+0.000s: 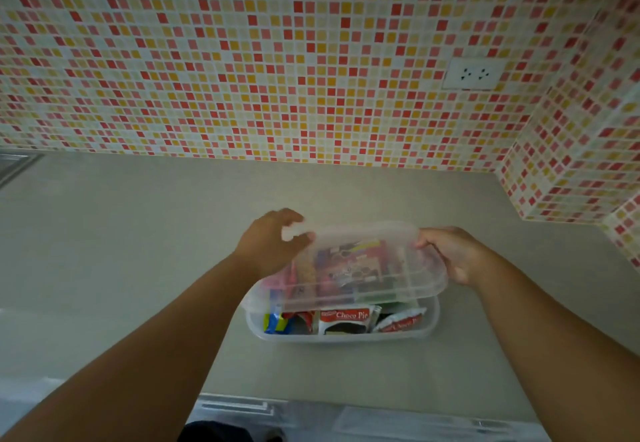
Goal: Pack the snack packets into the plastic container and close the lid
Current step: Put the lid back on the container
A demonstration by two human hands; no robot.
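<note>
A clear plastic container [429, 329] stands on the grey counter, filled with snack packets, among them two red-and-white Choco Pie packets [346, 318]. A clear plastic lid [408, 278] hovers tilted above the container's far part, and the near row of packets shows below its front edge. My left hand [268, 245] grips the lid's left end. My right hand [450, 254] grips its right end. More packets show blurred through the lid.
The grey counter [138, 251] runs back to a wall of red, yellow and white mosaic tiles with a white socket [472, 74]. The tiled wall turns a corner at the right. A metal sink edge [17, 164] shows at far left. Drawer fronts lie below the counter's front edge.
</note>
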